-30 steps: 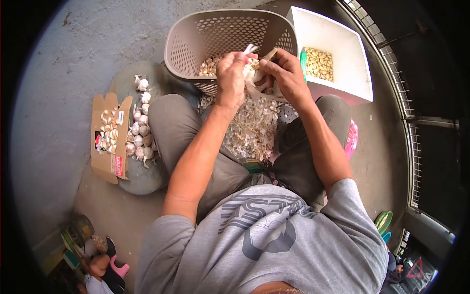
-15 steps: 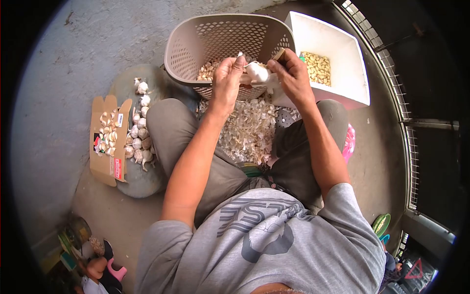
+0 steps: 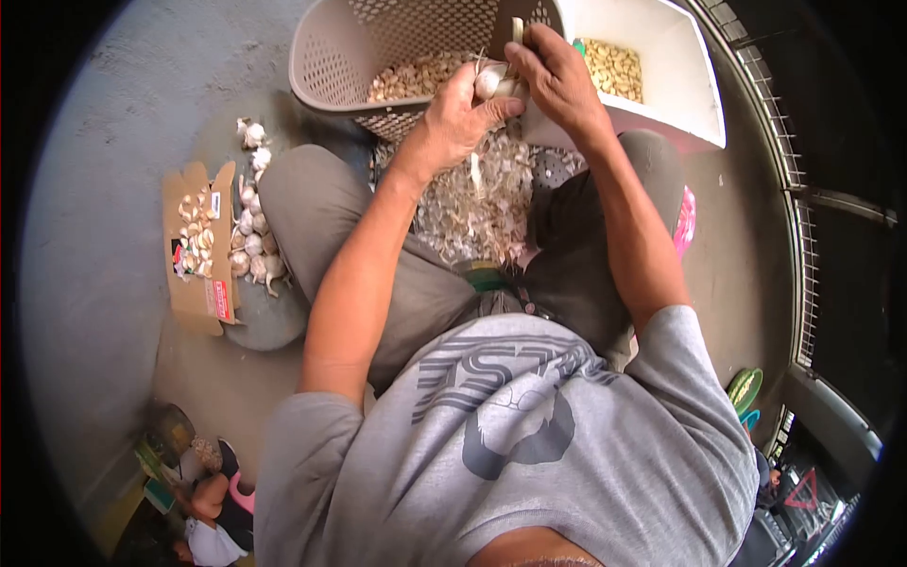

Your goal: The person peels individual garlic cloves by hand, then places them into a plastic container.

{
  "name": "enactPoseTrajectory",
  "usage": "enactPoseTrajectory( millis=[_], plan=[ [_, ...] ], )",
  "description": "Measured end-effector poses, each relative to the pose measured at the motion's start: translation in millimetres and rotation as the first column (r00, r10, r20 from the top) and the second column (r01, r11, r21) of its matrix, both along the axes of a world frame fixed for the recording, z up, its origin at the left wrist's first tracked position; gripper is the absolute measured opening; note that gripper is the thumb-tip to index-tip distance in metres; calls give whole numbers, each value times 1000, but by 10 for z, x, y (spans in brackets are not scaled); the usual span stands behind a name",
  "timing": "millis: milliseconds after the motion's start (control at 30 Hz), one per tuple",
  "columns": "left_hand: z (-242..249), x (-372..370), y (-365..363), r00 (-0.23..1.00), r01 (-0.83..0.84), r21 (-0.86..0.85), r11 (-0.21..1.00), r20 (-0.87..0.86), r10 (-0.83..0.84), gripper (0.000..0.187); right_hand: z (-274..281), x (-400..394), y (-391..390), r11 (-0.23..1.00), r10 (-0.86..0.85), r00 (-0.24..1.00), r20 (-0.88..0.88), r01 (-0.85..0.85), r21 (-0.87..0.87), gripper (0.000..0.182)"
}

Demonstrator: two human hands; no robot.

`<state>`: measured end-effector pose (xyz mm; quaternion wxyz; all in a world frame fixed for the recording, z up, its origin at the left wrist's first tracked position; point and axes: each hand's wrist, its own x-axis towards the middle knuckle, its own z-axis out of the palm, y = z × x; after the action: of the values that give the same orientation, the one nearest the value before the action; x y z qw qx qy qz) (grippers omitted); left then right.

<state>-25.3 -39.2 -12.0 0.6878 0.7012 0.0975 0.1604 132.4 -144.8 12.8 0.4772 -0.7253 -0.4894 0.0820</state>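
Observation:
My left hand (image 3: pixel 453 118) is closed around a white garlic bulb (image 3: pixel 488 83), with thin stem strands sticking up. Close against it, my right hand (image 3: pixel 564 80) grips a small knife-like tool; its pale, flat handle (image 3: pixel 517 30) pokes up past the thumb, and any blade is hidden. Both hands meet over the near rim of a brown perforated basket (image 3: pixel 316 61) with garlic cloves (image 3: pixel 416 77) inside. Below them, between my knees, lies a heap of garlic skins (image 3: pixel 472 213). A pale strip of skin (image 3: pixel 476 175) shows above the heap.
A white box (image 3: pixel 685 76) at the right contains peeled cloves (image 3: pixel 612 68). On my left, a round grey seat (image 3: pixel 260 326) bears whole garlic bulbs (image 3: pixel 250 222) and an open cardboard box (image 3: pixel 194 317) with cloves. Another person (image 3: pixel 213 515) is at lower left. A metal grille (image 3: pixel 789 151) runs along the right.
The view has shifted, so the basket and boxes sit higher. My left hand has turned palm-up around the bulb, and my right hand has come closer to it. A strip of skin now shows below.

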Motion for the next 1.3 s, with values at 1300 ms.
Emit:
enactPoseTrajectory(
  millis=[1300],
  plan=[
    [-79,-85,-32,992,-126,-315,941,-15,128,44,-50,-191,156,997,5,923,-385,24,71,25]
  ],
)
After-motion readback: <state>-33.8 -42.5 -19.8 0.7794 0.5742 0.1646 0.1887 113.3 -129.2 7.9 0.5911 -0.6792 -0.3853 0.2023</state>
